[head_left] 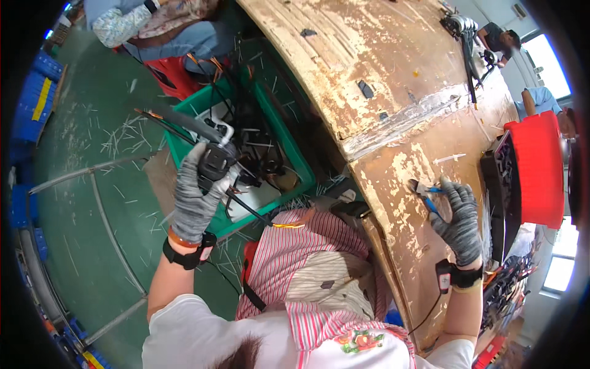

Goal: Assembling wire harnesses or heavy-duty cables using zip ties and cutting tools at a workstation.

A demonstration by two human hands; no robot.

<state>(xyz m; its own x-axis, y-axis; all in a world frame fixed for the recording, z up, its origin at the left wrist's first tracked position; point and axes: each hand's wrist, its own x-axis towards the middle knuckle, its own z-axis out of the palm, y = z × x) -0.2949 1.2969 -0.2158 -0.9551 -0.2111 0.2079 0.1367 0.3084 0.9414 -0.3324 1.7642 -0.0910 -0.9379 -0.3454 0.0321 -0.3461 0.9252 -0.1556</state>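
Observation:
My left hand [196, 200], in a grey knit glove, grips a black plastic fitting with cables [216, 161] above the green crate [284, 126]. Thick black cable runs off the fitting, and bare coloured wire ends show at its tip. More black and white parts with cables [270, 163] lie inside the crate. Over the wooden table, my right hand [458, 218], gloved the same way, is closed round the blue handles of a pair of cutting pliers [425, 194]. The pliers' jaws point away to the left, close to the tabletop.
A white cable tie [450, 158] lies beyond the pliers on the worn table [393, 178]. At the right stand a red bin [541, 172] and a black bin [501, 197]. White scraps litter the green floor [117, 203]. A seated person [178, 31] is at the far left.

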